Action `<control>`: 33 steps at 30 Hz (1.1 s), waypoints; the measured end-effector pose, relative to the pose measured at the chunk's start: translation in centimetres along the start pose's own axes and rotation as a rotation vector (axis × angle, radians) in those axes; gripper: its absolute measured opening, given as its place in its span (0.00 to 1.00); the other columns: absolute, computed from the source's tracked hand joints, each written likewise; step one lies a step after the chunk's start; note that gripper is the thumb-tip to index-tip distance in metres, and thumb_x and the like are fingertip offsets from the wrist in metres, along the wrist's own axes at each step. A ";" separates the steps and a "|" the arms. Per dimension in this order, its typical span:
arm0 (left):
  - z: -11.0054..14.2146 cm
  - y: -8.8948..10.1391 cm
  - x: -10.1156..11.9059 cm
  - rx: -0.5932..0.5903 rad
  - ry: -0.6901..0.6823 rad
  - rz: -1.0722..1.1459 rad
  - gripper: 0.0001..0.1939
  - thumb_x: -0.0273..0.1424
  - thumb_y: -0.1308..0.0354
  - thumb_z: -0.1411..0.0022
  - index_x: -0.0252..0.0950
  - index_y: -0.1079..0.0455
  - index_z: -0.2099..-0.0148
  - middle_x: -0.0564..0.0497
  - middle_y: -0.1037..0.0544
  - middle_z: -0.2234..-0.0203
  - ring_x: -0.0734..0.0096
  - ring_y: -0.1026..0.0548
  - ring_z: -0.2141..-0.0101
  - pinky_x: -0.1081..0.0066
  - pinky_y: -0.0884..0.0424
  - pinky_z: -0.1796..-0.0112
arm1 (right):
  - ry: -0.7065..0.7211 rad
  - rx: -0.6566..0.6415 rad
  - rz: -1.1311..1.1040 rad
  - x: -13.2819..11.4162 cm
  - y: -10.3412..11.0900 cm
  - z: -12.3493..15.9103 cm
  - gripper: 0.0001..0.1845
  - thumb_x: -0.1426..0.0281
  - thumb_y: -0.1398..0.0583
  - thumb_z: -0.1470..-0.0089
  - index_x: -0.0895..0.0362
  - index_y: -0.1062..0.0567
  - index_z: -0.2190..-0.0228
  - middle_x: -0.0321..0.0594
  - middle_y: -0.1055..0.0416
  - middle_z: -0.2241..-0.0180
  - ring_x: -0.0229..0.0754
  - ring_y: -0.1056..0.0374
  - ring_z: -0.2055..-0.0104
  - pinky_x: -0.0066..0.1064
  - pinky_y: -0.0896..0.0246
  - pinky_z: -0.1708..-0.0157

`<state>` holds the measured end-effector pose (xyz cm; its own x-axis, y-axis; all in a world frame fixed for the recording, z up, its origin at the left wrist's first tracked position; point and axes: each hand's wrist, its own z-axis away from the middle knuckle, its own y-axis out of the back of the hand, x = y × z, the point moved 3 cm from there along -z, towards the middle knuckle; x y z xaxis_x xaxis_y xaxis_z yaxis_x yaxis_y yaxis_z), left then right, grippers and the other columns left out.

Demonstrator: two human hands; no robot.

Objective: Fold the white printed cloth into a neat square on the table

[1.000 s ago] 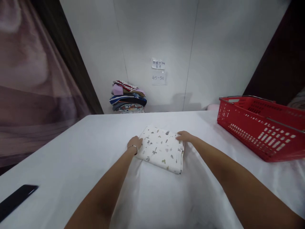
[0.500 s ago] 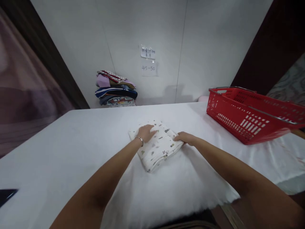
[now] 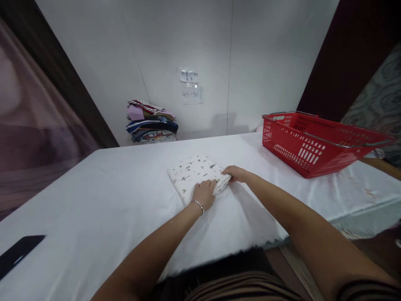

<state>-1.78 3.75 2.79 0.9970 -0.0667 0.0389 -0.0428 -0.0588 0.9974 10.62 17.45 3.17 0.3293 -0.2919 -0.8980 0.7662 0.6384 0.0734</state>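
A folded white cloth (image 3: 196, 169) with small scattered prints lies on the white-covered table (image 3: 103, 200); whether it is a garment does not show. My left hand (image 3: 204, 194), with a bracelet at the wrist, rests palm down on its near edge, fingers laid out over the fabric. At the right corner, my right hand (image 3: 236, 173) pinches the layered edge, thumb on top and the other fingers partly hidden beneath.
A red plastic basket (image 3: 291, 142) with metal handles stands on the right. Behind the table's far edge rises a stack of folded fabrics (image 3: 152, 123) against the wall. A dark flat object (image 3: 21, 251) lies at the left front. Paper signs (image 3: 191, 94) hang on the wall.
My left hand has slid from the middle of the cloth toward its near edge. My right hand keeps its hold at the right corner. The view has shifted a little.
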 end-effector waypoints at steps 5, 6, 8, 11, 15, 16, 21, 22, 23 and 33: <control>-0.6 -0.4 1.5 -0.010 -0.002 -0.146 0.35 0.26 0.51 0.48 0.38 0.55 0.38 0.40 0.35 0.53 0.55 0.36 0.55 0.57 0.40 0.57 | -0.057 -0.057 -0.001 0.3 -0.3 0.1 0.08 0.70 0.39 0.53 0.62 0.31 0.70 0.40 0.31 0.77 0.38 0.33 0.75 0.29 0.34 0.77; -0.7 -0.4 1.7 -0.011 -0.009 -0.168 0.35 0.25 0.51 0.49 0.37 0.54 0.38 0.39 0.35 0.54 0.55 0.35 0.56 0.58 0.39 0.59 | -0.060 -0.057 0.016 0.3 -0.3 0.1 0.09 0.70 0.39 0.54 0.62 0.31 0.69 0.40 0.30 0.76 0.39 0.32 0.75 0.29 0.33 0.77; -0.8 -0.1 1.6 -0.023 -0.017 -0.185 0.34 0.23 0.52 0.48 0.37 0.53 0.38 0.40 0.34 0.55 0.56 0.33 0.58 0.60 0.38 0.61 | -0.044 -0.048 0.021 0.3 -0.5 0.3 0.10 0.72 0.38 0.55 0.61 0.31 0.68 0.41 0.30 0.75 0.40 0.32 0.73 0.30 0.33 0.77; -0.1 0.6 0.9 -0.043 -0.048 -0.170 0.35 0.21 0.53 0.48 0.39 0.54 0.38 0.42 0.32 0.57 0.59 0.31 0.61 0.62 0.36 0.63 | 0.018 -0.072 -0.063 0.8 -1.0 1.5 0.14 0.74 0.38 0.57 0.60 0.33 0.65 0.41 0.29 0.71 0.42 0.30 0.69 0.32 0.31 0.75; 2.5 0.6 0.4 -0.062 -0.213 -0.146 0.35 0.20 0.52 0.49 0.41 0.53 0.38 0.43 0.33 0.52 0.59 0.32 0.56 0.62 0.35 0.60 | 0.035 -0.111 -0.138 2.9 -1.9 4.1 0.24 0.74 0.36 0.59 0.56 0.35 0.58 0.41 0.29 0.66 0.42 0.30 0.67 0.32 0.30 0.75; 3.2 0.4 0.3 -0.042 -0.238 -0.140 0.35 0.20 0.53 0.49 0.42 0.52 0.39 0.43 0.34 0.50 0.59 0.33 0.54 0.62 0.36 0.58 | 0.021 -0.107 -0.144 3.6 -2.0 4.5 0.26 0.73 0.36 0.59 0.56 0.36 0.56 0.42 0.29 0.65 0.42 0.30 0.67 0.32 0.29 0.75; 5.1 -0.1 0.3 0.116 -0.205 -0.034 0.26 0.26 0.51 0.43 0.40 0.46 0.41 0.46 0.36 0.47 0.60 0.39 0.48 0.60 0.41 0.50 | 0.007 -0.007 -0.081 5.2 -1.5 4.8 0.38 0.65 0.36 0.57 0.55 0.45 0.46 0.44 0.30 0.63 0.40 0.31 0.71 0.34 0.30 0.74; 5.3 0.0 0.2 0.136 -0.193 0.001 0.25 0.30 0.50 0.43 0.39 0.44 0.43 0.46 0.35 0.47 0.60 0.39 0.48 0.60 0.41 0.50 | 0.031 0.045 -0.015 5.3 -1.0 4.7 0.38 0.63 0.37 0.56 0.55 0.45 0.45 0.44 0.30 0.64 0.39 0.31 0.72 0.34 0.31 0.74; 5.5 0.0 0.1 0.156 -0.177 0.032 0.23 0.33 0.49 0.43 0.38 0.42 0.44 0.46 0.34 0.48 0.60 0.38 0.48 0.60 0.40 0.50 | 0.074 0.109 0.070 5.3 -0.5 4.5 0.37 0.61 0.38 0.54 0.56 0.44 0.45 0.45 0.30 0.64 0.39 0.32 0.73 0.34 0.31 0.74; 7.1 0.3 -1.2 0.365 -0.051 0.154 0.15 0.35 0.49 0.41 0.38 0.34 0.52 0.46 0.29 0.55 0.62 0.33 0.54 0.60 0.37 0.54 | 0.612 0.373 0.507 4.7 1.1 8.2 0.12 0.64 0.46 0.51 0.57 0.26 0.73 0.37 0.28 0.73 0.38 0.34 0.70 0.28 0.41 0.70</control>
<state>-3.45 -3.24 2.63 0.9730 -0.1513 0.1741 -0.2209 -0.3938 0.8923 17.57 10.95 2.55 0.4070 0.4652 -0.7861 0.7736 0.2821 0.5674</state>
